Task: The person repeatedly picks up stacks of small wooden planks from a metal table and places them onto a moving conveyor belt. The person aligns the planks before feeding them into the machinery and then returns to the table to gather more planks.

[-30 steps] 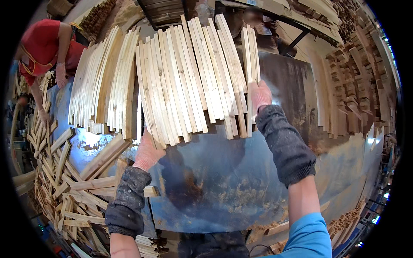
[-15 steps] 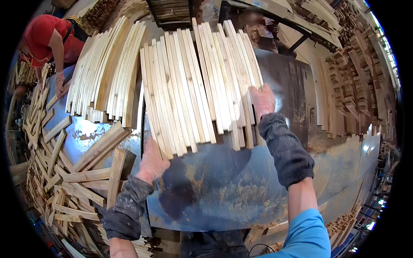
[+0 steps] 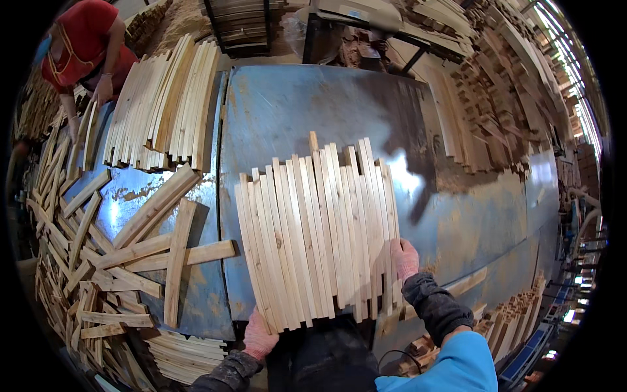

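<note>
Gripping a row of wooden slats [image 3: 320,232] at both ends, the gloved left hand [image 3: 259,337] and right hand [image 3: 405,257] press it flat on the blue metal table [image 3: 470,222].

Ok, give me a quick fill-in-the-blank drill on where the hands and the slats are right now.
1. The batch of wooden slats lies on a metal table painted ____.
2. The right hand presses the batch's ____ edge.
3. The left hand sits at the batch's near ____ corner.
4. A person in a ____ top works by the second batch of slats.

Missing words: blue; right; left; red
</note>
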### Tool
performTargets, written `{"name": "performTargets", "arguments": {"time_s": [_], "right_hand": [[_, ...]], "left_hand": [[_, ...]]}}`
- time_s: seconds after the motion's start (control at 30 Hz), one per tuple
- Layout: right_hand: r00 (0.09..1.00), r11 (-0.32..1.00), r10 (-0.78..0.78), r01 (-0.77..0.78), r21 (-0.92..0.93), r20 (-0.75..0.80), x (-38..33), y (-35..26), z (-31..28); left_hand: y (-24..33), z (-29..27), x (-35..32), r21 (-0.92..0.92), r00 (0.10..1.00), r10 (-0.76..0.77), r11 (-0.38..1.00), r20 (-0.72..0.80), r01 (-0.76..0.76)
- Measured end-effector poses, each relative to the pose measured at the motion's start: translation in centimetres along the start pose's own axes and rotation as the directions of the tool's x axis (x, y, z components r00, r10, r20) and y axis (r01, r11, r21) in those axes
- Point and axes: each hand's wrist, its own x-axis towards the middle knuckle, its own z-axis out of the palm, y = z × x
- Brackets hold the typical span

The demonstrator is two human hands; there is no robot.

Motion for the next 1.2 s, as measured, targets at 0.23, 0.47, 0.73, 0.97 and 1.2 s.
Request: {"name": "performTargets", "arguments": {"time_s": [0.23, 0.47, 0.73, 0.97, 1.2], "right_hand": [[0.973, 0.978, -0.203, 0.207, -0.031, 0.111, -1.4, 10.7, -0.6], [0.878, 0.876, -0.433, 0.357, -0.323, -0.205, 0.3, 11.1, 2.7], [0.985, 0.866, -0.163, 0.113, 0.487, 0.062, -1.6, 8.3, 3.0], [0.877, 0.732, -0.064, -0.283, 0.62, 0.476, -2.5, 4.1, -1.3], [0.847, 0.776, -0.142, -0.226, 0.59, 0.512, 0.1, 8.1, -3.3]], "left_hand": [[-1.3, -6.8, 3.5, 0.202, 0.952, 0.276, 0.933, 0.132, -0.299], [3.6, -5.7, 10.5, 0.119, 1.0, 0.015, 0.993, -0.013, -0.013], [2.1, -3.0, 12.3, -0.492, 0.995, 0.088, 0.864, -0.056, -0.104], [3.3, -3.3, 11.4, -0.777, 0.994, 0.103, 0.628, 0.03, -0.041], [5.2, -1.5, 9.1, -0.953, 0.979, 0.165, 0.297, 0.119, 0.066]]}}
